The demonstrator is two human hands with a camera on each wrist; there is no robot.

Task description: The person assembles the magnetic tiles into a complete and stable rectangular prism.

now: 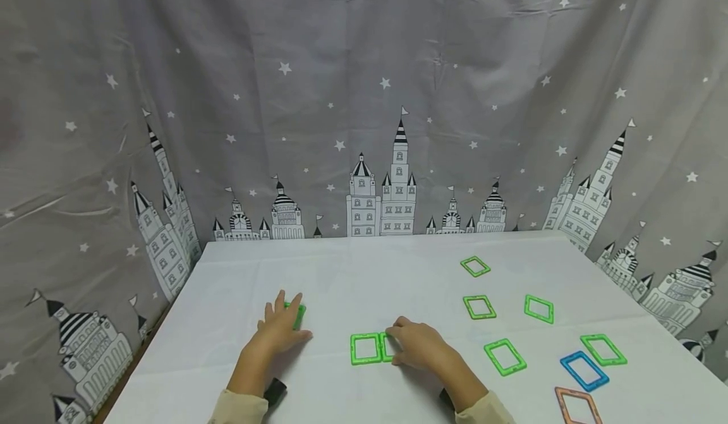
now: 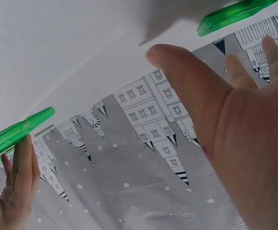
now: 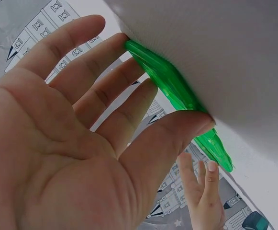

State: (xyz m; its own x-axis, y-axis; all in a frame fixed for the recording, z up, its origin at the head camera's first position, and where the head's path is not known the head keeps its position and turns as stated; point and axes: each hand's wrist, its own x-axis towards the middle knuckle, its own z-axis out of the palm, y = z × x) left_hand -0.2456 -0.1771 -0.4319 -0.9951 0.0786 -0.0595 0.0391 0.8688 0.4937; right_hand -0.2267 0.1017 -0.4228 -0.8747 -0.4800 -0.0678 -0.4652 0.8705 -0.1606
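My right hand (image 1: 419, 343) pinches a green frame-shaped magnetic tile (image 3: 170, 81) between thumb and fingertips, low against the white tabletop. That tile lies side by side with a green square frame tile (image 1: 354, 350), their edges meeting. To the left, my left hand (image 1: 277, 333) is spread with its fingers apart over another green tile (image 1: 301, 315), which its fingers partly cover. In the left wrist view, the thumb and fingers stand apart from a green tile (image 2: 234, 17), with nothing gripped.
Several loose green diamond-shaped frames lie on the right, one of them (image 1: 469, 269) towards the back. A blue frame (image 1: 574, 376) and an orange frame (image 1: 573, 391) lie nearer the front right. A grey castle-print curtain (image 1: 318, 95) hangs behind the white table (image 1: 227, 291).
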